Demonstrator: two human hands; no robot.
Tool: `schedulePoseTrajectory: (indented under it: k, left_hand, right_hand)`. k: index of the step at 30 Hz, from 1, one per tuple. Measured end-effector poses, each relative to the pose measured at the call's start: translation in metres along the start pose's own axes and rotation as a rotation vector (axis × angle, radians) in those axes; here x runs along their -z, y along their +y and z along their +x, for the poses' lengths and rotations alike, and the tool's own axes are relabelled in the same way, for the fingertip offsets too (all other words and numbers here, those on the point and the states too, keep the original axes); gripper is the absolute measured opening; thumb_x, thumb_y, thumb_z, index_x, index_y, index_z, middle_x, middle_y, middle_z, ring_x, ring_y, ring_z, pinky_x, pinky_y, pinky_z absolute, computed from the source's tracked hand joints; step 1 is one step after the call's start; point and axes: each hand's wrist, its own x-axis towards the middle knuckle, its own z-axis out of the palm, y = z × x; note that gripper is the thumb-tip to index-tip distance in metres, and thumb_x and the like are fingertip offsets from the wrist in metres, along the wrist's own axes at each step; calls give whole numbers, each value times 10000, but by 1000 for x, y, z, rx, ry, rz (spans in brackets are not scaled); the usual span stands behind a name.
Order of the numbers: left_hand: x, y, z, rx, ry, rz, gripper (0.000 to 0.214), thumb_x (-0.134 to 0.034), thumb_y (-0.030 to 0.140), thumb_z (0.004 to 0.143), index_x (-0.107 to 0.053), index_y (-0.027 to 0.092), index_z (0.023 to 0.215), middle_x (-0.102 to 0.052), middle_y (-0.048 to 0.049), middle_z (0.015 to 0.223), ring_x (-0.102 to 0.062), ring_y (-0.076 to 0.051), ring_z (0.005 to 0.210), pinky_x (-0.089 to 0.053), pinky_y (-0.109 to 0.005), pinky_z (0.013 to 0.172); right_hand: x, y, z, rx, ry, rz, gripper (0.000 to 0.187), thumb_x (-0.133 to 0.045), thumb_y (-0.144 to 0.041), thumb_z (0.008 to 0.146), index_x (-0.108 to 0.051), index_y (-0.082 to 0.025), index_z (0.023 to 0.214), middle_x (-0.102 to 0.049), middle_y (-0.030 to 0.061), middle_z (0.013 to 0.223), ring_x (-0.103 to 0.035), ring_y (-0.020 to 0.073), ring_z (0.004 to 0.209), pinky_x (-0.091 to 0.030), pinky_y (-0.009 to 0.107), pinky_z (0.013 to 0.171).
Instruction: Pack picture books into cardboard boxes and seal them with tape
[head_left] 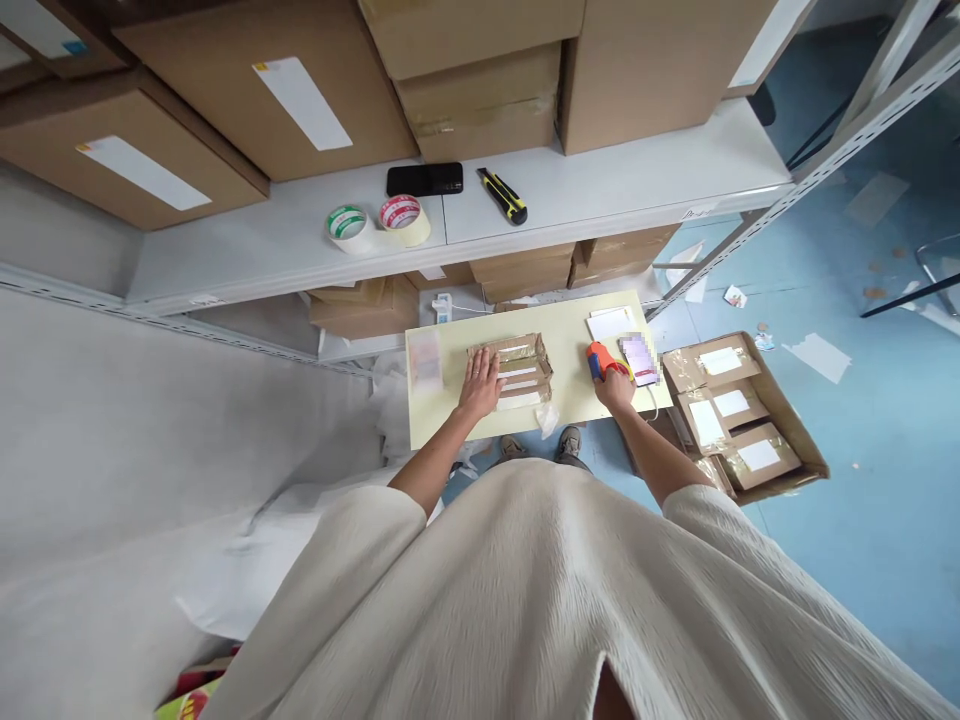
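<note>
Left hand flat, grip wide, on boxes; even pressure should steady them. Right hand holds orange tool near right edge of worktop.

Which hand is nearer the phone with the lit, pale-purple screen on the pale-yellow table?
Right. The right hand, gripping an orange-and-blue plastic tool, is beside the phone; the left hand is farther, across the table, on brown cardboard boxes.

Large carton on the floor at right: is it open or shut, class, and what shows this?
Open: the large carton is uncovered, and smaller boxes with white labels show inside.
</note>
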Motion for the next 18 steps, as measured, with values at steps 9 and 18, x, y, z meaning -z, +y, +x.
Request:
schedulePoseTrajectory:
  k: [9, 18]
  left_hand:
    - [-10, -4, 4, -3, 28, -61, 757, -431, 405, 1143, -341, 73, 1817, -165, -220, 1924, -98, -385, 1808, -98, -618, 1460]
    - [-17, -2, 4, -48, 128, -116, 739, -451, 397, 1133, -394, 77, 1797, -239, -223, 1904, -148, -382, 1802, -105, -622, 1461]
  right_hand:
    - [59, -26, 5, 149, -5, 216, 454, -433, -348, 1092, -669, -162, 1432, -757, 233, 1387, -619, 425, 1351, -419, 612, 1190]
    - [104, -125, 3, 464, -288, 634, 732, -959, -687, 696, -614, -232, 1155, -723, 65, 1043, -661, 255, 943, -573, 366, 789]
